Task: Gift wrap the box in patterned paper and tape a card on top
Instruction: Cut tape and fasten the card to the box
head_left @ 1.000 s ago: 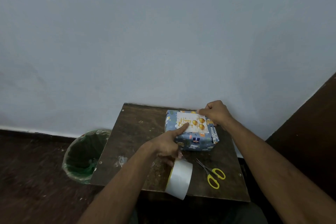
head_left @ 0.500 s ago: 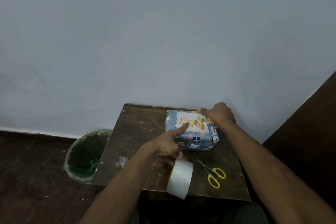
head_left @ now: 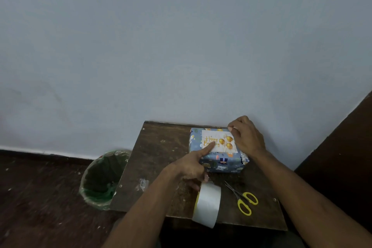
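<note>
On a dark counter (head_left: 153, 167) against a wall, wrapped box (head_left: 219, 164) at the back right, card (head_left: 218, 141) on top, left hand (head_left: 191, 167) pressing the card with one straight finger, other fingers curled round a tape roll (head_left: 207, 204), right hand (head_left: 246, 137) pinching at the box's far right corner, scissors (head_left: 244, 200) nearby.

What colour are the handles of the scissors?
Yellow; the scissors show best in the head view.

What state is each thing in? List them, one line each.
box: wrapped in patterned paper, on the table.
card: flat on top of the box.
left hand: forefinger presses the card, other fingers hold the tape roll.
right hand: fingers curled at the card's far right corner.
scissors: closed, lying on the table.
bin: open, green liner inside.
</note>
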